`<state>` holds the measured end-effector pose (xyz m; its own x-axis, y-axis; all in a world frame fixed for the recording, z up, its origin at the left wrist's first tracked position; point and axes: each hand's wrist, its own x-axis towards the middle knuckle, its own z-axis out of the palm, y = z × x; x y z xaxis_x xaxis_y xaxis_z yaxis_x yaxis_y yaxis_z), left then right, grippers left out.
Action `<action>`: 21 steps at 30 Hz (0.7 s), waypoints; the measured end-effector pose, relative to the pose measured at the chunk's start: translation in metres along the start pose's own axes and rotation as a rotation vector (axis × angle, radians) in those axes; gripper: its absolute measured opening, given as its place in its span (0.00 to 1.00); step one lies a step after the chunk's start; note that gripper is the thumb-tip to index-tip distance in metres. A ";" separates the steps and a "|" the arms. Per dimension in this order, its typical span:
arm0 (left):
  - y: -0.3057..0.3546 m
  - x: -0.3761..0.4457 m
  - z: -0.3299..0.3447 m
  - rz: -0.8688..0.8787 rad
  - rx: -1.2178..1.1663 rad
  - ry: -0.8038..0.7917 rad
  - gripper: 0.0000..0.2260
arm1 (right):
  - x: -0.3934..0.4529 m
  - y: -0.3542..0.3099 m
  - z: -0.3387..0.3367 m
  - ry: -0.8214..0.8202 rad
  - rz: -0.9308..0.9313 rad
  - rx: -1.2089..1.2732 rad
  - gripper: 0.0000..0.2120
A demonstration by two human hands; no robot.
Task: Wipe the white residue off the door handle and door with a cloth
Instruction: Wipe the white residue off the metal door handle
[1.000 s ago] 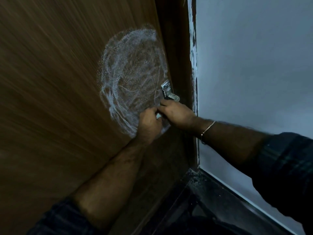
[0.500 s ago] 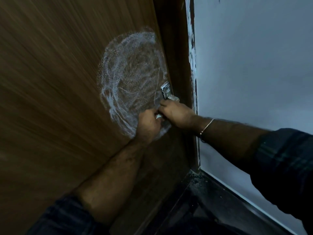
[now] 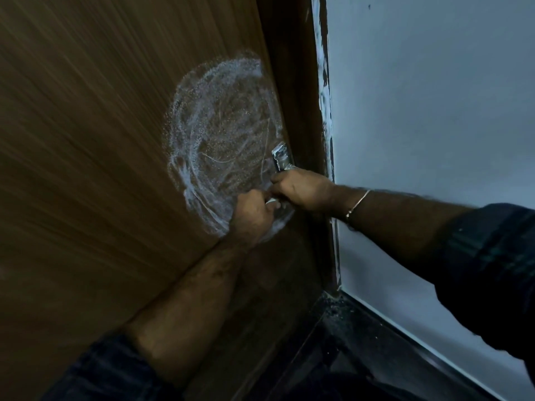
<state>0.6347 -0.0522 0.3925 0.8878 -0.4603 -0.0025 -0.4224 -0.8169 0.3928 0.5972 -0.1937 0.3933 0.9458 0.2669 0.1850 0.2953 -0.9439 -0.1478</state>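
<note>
both hands meet at the door handle (image 3: 282,160) on the wooden door (image 3: 101,169), the right hand (image 3: 304,191) curled round it, the left hand (image 3: 253,215) pinching something pale, perhaps the cloth; the white residue (image 3: 220,140) looks unwiped, so sweeping strokes should come next.

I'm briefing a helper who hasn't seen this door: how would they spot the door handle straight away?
Start with the big brown wooden door and find the round patch of white residue smeared on it. At that patch's right edge, near the dark door frame, sits the door handle, just above the right hand. It is the only shiny metal piece there, streaked white.
</note>
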 end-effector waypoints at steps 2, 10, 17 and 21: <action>0.002 0.000 0.001 -0.017 -0.017 0.009 0.10 | 0.000 0.005 -0.002 -0.006 0.016 0.035 0.09; 0.003 0.002 0.000 0.019 -0.045 0.015 0.10 | 0.004 0.001 -0.006 -0.038 0.064 0.050 0.07; 0.004 0.003 0.000 0.030 -0.006 0.003 0.10 | 0.003 0.004 -0.001 0.002 0.051 0.049 0.08; 0.006 0.003 -0.004 0.066 -0.021 0.012 0.10 | 0.003 0.014 -0.007 -0.031 -0.021 0.021 0.09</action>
<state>0.6355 -0.0574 0.3983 0.8605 -0.5084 0.0345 -0.4758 -0.7775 0.4113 0.6035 -0.2074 0.3988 0.9430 0.2929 0.1583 0.3177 -0.9338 -0.1645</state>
